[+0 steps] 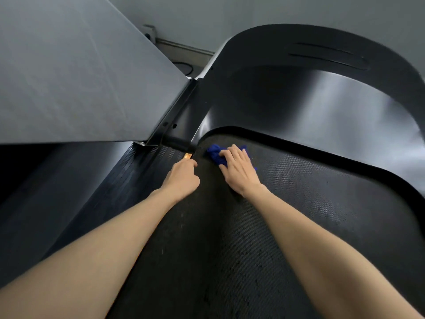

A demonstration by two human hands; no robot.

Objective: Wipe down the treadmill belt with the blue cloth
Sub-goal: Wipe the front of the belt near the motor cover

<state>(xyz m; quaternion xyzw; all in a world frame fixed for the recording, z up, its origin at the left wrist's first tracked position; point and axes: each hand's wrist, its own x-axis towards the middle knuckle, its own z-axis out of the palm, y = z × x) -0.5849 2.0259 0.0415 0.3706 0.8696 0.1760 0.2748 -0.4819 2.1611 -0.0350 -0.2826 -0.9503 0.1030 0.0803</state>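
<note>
Right hand: the right hand [239, 171] lies palm down on the blue cloth [215, 154], fingers [230, 155] straight and slightly spread, pressing the cloth flat rather than gripping it.
Right arm: the bare forearm runs from the lower right corner up to the hand, nearly straight, wrist low over the belt.
Left hand: the left hand [182, 178] sits at the belt's left edge, back of the hand up, fingers curled under and out of sight, thumb pointing forward. I cannot tell whether it grips anything.
Left arm: bare, stretched out from the lower left, roughly parallel to the right arm.
Blue cloth: bunched into a small wad on the treadmill belt [299, 203], at its far left corner, just short of the black lip where the belt runs under the front cover [299, 93]. Most of it is under the right hand; folds show to the left of the fingers and beyond them.
Hands together: side by side, near each other but apart.
Belt: dark, textured, with faint specks along the middle.
Side rail: the ribbed black side rail [128, 180] lies left of the belt; a small orange mark [188, 155] shows just beyond the left hand's knuckles.
Left background: a large grey panel [69, 65] slopes over the rail.
</note>
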